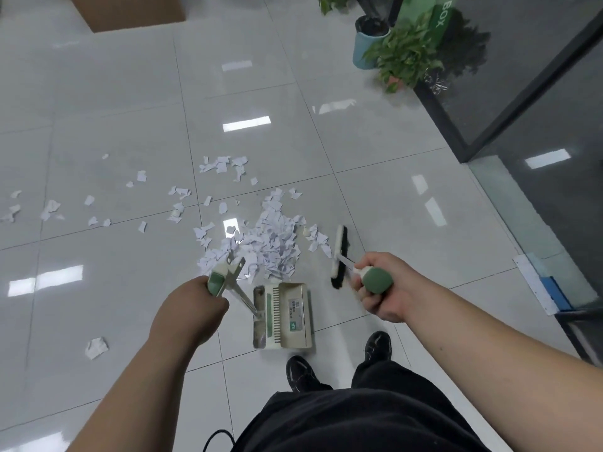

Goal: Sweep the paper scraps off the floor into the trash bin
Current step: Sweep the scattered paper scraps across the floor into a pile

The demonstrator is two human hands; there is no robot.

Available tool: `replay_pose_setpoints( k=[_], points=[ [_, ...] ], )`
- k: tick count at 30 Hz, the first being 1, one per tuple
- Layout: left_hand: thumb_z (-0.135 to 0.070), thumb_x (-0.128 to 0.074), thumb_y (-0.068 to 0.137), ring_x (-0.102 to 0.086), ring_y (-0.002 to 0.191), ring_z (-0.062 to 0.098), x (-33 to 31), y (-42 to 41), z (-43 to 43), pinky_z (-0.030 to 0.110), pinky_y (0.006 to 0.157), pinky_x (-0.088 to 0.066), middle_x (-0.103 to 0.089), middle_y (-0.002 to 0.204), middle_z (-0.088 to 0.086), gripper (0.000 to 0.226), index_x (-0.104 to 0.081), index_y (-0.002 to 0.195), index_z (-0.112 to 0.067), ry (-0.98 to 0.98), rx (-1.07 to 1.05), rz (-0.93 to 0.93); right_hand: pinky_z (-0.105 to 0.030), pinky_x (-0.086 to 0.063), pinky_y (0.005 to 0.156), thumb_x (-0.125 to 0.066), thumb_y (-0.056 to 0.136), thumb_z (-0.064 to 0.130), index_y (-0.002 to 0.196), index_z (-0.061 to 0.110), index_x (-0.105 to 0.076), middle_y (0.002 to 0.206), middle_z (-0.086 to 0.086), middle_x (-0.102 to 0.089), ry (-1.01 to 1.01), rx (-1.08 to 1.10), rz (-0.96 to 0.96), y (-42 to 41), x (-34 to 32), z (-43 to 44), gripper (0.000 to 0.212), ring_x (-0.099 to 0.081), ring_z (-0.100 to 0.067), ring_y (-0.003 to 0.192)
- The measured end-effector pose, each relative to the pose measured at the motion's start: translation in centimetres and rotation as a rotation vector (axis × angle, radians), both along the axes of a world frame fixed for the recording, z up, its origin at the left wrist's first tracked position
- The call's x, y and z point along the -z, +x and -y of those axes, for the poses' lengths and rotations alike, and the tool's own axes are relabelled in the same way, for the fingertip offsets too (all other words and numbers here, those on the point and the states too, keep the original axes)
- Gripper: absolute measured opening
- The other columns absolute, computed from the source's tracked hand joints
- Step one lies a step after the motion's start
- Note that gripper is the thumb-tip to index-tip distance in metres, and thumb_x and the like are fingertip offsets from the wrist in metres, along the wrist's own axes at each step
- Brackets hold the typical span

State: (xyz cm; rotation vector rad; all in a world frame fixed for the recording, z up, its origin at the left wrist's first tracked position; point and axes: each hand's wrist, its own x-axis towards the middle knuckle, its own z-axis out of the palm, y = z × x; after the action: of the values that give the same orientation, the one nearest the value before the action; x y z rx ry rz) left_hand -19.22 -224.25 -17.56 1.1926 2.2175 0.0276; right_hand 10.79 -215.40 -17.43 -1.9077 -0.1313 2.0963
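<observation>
Your L hand (192, 305) fingers clenched the dustpan (282, 316) handle, R hand (388, 288) the broom (339, 252) grip. Paper scraps (270, 243) lay piled on floor (98, 93) at pan mouth; you needed short strokes w/ pan lip flat.

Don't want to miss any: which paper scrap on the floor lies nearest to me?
The lone crumpled scrap left of the dustpan; the rest lie farther off, ahead of the dustpan.
</observation>
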Motion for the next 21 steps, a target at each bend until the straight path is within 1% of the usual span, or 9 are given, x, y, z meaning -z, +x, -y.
replay_pose_setpoints(
  k=[2,4,7,10,12,15,18,21],
  points=[
    [-0.013,-0.052,0.077,-0.058,0.06,0.027,-0.2,-0.7,0.9,0.029,0.056,-0.04,-0.06,0.063,0.005,0.007,-0.058,0.081,-0.014,-0.012,-0.046,0.005,-0.013,-0.024,0.031,-0.054,0.086,0.013,0.084,0.013,-0.049,0.059,-0.004,-0.051,0.008,0.026,-0.075,-1.3,0.1,-1.2,0.005,-0.038,-0.012,0.035],
    [-0.013,-0.052,0.077,-0.058,0.06,0.026,-0.4,-1.4,1.9,0.03,0.057,-0.041,-0.061,0.064,0.005,0.007,-0.058,0.081,-0.014,-0.023,-0.09,0.0,-0.013,-0.023,0.03,-0.052,0.085,0.013,0.081,0.012,-0.048,0.057,-0.002,-0.05,0.009,0.052,-0.157,-2.5,0.7,-2.8,0.006,-0.037,-0.01,0.033],
    [-0.013,-0.051,0.08,-0.054,0.06,0.023,-0.7,-2.4,3.6,0.028,0.055,-0.037,-0.06,0.066,0.004,0.006,-0.057,0.082,-0.013,-0.031,-0.139,-0.033,-0.013,-0.02,0.031,-0.053,0.07,0.013,0.079,0.013,-0.046,0.056,0.001,-0.049,0.019,0.087,-0.226,-4.2,1.3,-5.3,0.012,-0.036,-0.01,0.032],
    [-0.013,-0.051,0.081,-0.054,0.062,0.022,-0.9,-3.4,5.0,0.029,0.055,-0.037,-0.061,0.069,0.005,0.005,-0.056,0.081,-0.014,-0.034,-0.193,-0.054,-0.014,-0.018,0.034,-0.051,0.067,0.013,0.078,0.015,-0.045,0.056,0.001,-0.049,0.06,0.111,-0.245,-5.4,1.1,-6.9,0.013,-0.035,-0.01,0.034],
    [-0.013,-0.052,0.081,-0.056,0.064,0.022,-1.0,-4.0,5.8,0.029,0.055,-0.038,-0.062,0.07,0.006,0.005,-0.056,0.081,-0.014,-0.042,-0.217,-0.048,-0.013,-0.02,0.034,-0.05,0.069,0.013,0.078,0.015,-0.045,0.055,0.001,-0.048,0.079,0.056,-0.214,-5.8,0.6,-6.8,0.011,-0.035,-0.01,0.034],
    [-0.012,-0.051,0.082,-0.057,0.065,0.023,-1.4,-4.7,7.1,0.029,0.056,-0.038,-0.061,0.069,0.006,0.004,-0.055,0.081,-0.014,-0.041,-0.244,-0.031,-0.013,-0.025,0.032,-0.05,0.081,0.012,0.079,0.015,-0.046,0.056,-0.001,-0.048,0.088,-0.046,-0.109,-6.6,-0.5,-5.3,0.005,-0.036,-0.011,0.033],
    [-0.012,-0.05,0.082,-0.057,0.065,0.023,-1.7,-5.8,8.4,0.029,0.055,-0.038,-0.062,0.069,0.005,0.005,-0.055,0.08,-0.014,-0.042,-0.262,-0.031,-0.013,-0.028,0.03,-0.051,0.083,0.011,0.079,0.015,-0.048,0.057,-0.003,-0.049,0.088,-0.111,-0.008,-8.2,-1.8,-3.1,0.006,-0.037,-0.012,0.031],
    [-0.013,-0.05,0.082,-0.056,0.062,0.022,-2.1,-6.8,10.1,0.028,0.054,-0.037,-0.061,0.067,0.003,0.006,-0.056,0.081,-0.016,-0.045,-0.303,-0.03,-0.012,-0.029,0.03,-0.053,0.083,0.012,0.08,0.016,-0.05,0.051,-0.004,-0.051,0.043,-0.138,0.036,-10.0,-2.7,-1.1,0.006,-0.039,-0.012,0.029]
  ],
)
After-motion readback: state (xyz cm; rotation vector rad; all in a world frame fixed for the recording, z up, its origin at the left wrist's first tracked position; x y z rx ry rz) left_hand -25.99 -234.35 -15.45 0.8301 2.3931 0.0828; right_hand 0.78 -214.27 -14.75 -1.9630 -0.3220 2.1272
